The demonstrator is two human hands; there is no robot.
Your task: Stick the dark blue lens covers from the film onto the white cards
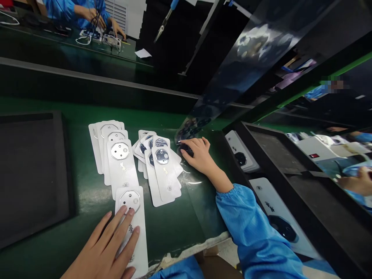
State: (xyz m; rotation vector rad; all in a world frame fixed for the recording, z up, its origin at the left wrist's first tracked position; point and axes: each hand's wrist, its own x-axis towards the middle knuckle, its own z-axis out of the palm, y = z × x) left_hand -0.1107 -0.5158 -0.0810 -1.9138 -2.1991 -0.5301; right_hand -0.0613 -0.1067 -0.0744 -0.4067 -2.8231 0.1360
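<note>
My left hand (110, 244) lies with spread fingers on a white rounded panel (141, 228) with an octagonal window and several small holes. The panel is at the table's front edge. My right hand (199, 155) pinches a dark shiny piece (186, 148) between thumb and fingers, beside the lower end of a clear film strip (215, 97) bearing dark round pieces. Left of centre, white panels (123, 170) overlap in a fanned row. Between that row and my right hand is a loose pile of similar panels (165, 174), whose windows look dark and mirror-like.
A black tray (31, 174) stands on the left of the green table (87, 205). Black trays (279, 151) on the right hold white panels with dark lenses (279, 217). A blue-handled tool (167, 21) hangs above. Co-workers in blue sleeves (61, 13) work behind and at right.
</note>
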